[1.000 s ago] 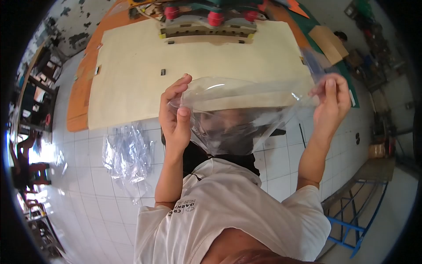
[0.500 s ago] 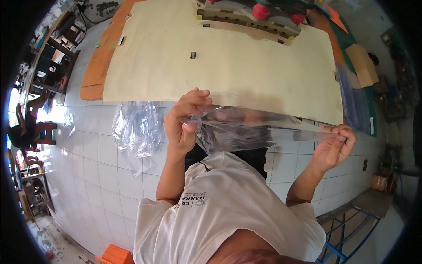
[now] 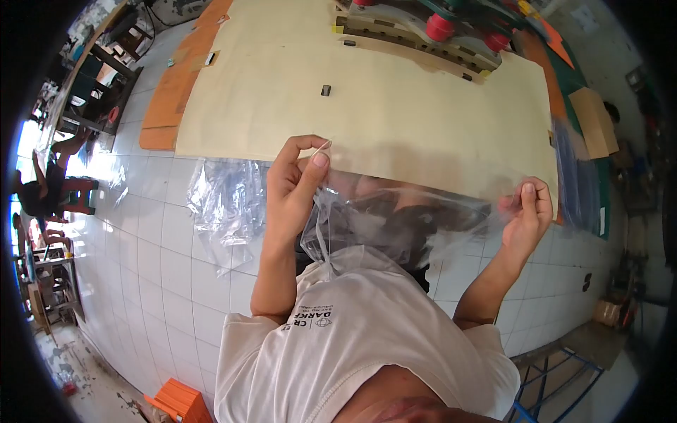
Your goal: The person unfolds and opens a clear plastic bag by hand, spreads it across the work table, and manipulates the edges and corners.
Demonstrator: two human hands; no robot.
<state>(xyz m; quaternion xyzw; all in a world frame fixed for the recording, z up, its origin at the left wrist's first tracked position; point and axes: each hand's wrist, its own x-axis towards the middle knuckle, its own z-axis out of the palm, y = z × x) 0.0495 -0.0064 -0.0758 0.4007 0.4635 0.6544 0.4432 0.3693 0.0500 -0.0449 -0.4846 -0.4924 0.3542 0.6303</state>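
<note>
A thin clear plastic sheet [image 3: 395, 222] is stretched between my two hands, in front of my body at the near edge of the table. My left hand [image 3: 293, 187] pinches its left end between thumb and forefinger, and a narrow folded edge of plastic hangs below that grip. At the right end, my right hand [image 3: 527, 215] has its fingers closed on the sheet's corner. The cream paper-covered tabletop [image 3: 261, 106] lies just beyond, partly visible through the plastic.
Crumpled clear plastic [image 3: 229, 204] hangs at the table's near left side. A machine with red knobs [image 3: 439, 28] stands at the back behind a slotted bar [image 3: 416, 44]. On the right are stacked plastic sheets [image 3: 578, 183] and a cardboard piece [image 3: 594, 121]. Someone sits far left [image 3: 44, 183].
My left hand has turned to a thumb-and-forefinger pinch on the sheet's edge. My right hand has moved slightly left and up, and the sheet hangs wider. The view has shifted a little.
</note>
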